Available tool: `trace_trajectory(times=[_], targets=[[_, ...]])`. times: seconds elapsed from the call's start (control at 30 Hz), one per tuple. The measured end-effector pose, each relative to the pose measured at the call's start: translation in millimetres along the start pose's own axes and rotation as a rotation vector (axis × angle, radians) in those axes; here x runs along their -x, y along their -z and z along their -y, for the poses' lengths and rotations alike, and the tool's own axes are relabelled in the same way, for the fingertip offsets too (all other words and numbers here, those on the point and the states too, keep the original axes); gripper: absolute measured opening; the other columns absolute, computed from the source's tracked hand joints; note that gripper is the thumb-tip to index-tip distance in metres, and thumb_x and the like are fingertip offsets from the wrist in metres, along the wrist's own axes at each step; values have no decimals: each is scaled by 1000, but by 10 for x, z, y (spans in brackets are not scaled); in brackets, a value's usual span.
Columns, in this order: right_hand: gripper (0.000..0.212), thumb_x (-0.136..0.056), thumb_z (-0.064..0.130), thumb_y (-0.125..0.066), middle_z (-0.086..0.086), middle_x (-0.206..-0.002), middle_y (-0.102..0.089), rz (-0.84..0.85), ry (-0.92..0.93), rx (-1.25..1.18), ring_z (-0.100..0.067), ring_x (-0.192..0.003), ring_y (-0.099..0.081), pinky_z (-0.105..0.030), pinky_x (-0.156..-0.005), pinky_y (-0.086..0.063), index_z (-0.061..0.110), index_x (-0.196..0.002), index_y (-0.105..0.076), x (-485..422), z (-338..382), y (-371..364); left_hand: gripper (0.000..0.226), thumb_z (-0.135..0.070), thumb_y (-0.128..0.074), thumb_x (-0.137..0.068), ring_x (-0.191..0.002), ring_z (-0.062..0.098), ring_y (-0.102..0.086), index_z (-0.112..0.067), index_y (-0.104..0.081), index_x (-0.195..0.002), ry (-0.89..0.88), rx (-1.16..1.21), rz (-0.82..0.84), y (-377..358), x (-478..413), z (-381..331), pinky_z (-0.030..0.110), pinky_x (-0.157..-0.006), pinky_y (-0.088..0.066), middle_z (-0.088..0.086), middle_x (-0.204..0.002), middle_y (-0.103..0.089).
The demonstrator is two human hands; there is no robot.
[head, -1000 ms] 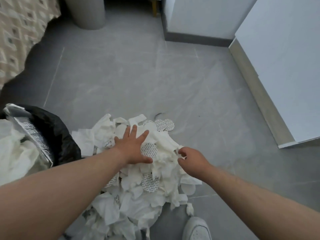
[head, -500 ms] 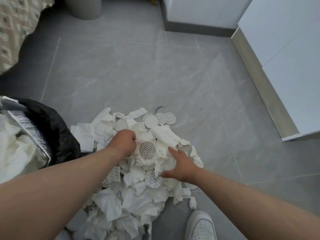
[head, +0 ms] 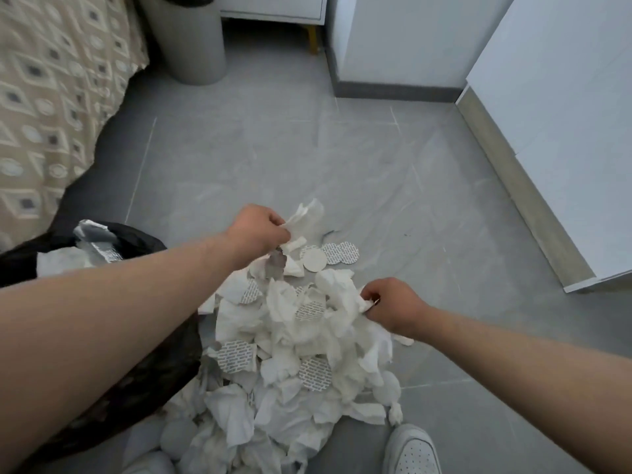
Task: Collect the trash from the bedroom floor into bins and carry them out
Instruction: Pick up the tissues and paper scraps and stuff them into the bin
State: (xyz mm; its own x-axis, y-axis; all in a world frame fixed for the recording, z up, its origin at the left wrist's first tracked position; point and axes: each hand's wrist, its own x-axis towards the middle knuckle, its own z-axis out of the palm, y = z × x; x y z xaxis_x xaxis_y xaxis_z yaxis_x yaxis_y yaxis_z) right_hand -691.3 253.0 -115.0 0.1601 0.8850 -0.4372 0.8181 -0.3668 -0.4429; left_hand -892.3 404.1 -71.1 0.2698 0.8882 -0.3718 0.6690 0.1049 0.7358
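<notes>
the left hand had risen off the tissue pile since the earlier frame, fingers clenched round a tissue wad. the right hand now pinched tissue at the pile's right edge; the pile lay on the floor beside the black-lined bin

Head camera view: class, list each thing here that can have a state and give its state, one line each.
tissue pile: loose on the floor, mixed with round seals.
left hand: grips a crumpled tissue.
right hand: pinches the tissue pile's right edge.
black-lined bin: open, partly filled with tissue and foil.
grey bin: upright beside the bed.
</notes>
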Motion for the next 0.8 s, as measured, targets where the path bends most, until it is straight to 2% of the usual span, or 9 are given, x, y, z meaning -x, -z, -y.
trace_trajectory(times=[0.07,0.17,0.23,0.3,0.37,0.43,0.63,0.7,0.8], targets=[[17,-76,8,-65,4,-81,-62,-33,33,23,-13,-78,-57,-19,-68,-39,11,-92,-71,85,154,229,4,-7,-68,-77,-54,16,-55,-9,-69,-80,22,57,-1,266,128,-174,17,-48,-46,4,-64,-59],[16,-76,8,-66,5,-80,-62,-79,86,28,-12,-76,-57,-12,-59,-37,12,-90,-71,267,425,522,4,-8,-72,-72,-62,22,-62,-7,-68,-74,-8,143,31,705,420,-268,33,-71,-56,13,-72,-65],[13,-77,8,-66,6,-77,-62,-117,134,42,-12,-72,-55,-6,-55,-34,12,-88,-72,402,619,663,12,-11,-75,-66,-64,26,-64,-3,-68,-72,-6,202,44,992,676,-231,40,-75,-57,19,-72,-67],[9,-79,10,-68,8,-73,-61,-150,157,1,-9,-67,-55,-6,-55,-37,12,-87,-72,524,791,745,9,-5,-75,-72,-57,22,-65,0,-67,-74,17,307,23,1225,962,-106,36,-64,-60,12,-65,-67],[4,-78,13,-71,11,-69,-62,-170,166,-59,1,-59,-55,-8,-57,-40,16,-80,-71,603,932,749,5,-2,-70,-80,-52,18,-60,-1,-67,-76,46,369,-70,1424,1227,107,26,-51,-50,12,-62,-65],[13,-76,10,-73,11,-65,-65,-175,152,-123,5,-55,-56,-9,-57,-41,20,-71,-68,634,1036,693,8,-6,-69,-82,-56,21,-58,-1,-68,-77,80,403,-189,1594,1432,414,27,-54,-46,18,-64,-65],[22,-73,1,-72,10,-64,-68,-125,169,-208,10,-56,-58,-6,-57,-42,21,-68,-69,484,1406,414,24,-14,-68,-82,-61,22,-61,-28,-70,-63,136,161,-492,1812,1726,1302,26,-54,-47,3,-70,-70],[19,-74,0,-70,10,-65,-66,-120,195,-229,10,-54,-55,-6,-55,-40,18,-70,-69,402,1543,304,20,-12,-65,-84,-72,24,-65,-26,-68,-69,140,68,-526,1771,1697,1428,26,-56,-46,4,-78,-71],[11,-74,1,-71,9,-64,-65,-99,225,-277,8,-53,-55,-7,-54,-40,12,-74,-72,304,1717,181,11,-14,-63,-86,-87,20,-61,-11,-72,-89,138,-105,-512,1673,1565,1565,31,-75,-43,2,-91,-68]])
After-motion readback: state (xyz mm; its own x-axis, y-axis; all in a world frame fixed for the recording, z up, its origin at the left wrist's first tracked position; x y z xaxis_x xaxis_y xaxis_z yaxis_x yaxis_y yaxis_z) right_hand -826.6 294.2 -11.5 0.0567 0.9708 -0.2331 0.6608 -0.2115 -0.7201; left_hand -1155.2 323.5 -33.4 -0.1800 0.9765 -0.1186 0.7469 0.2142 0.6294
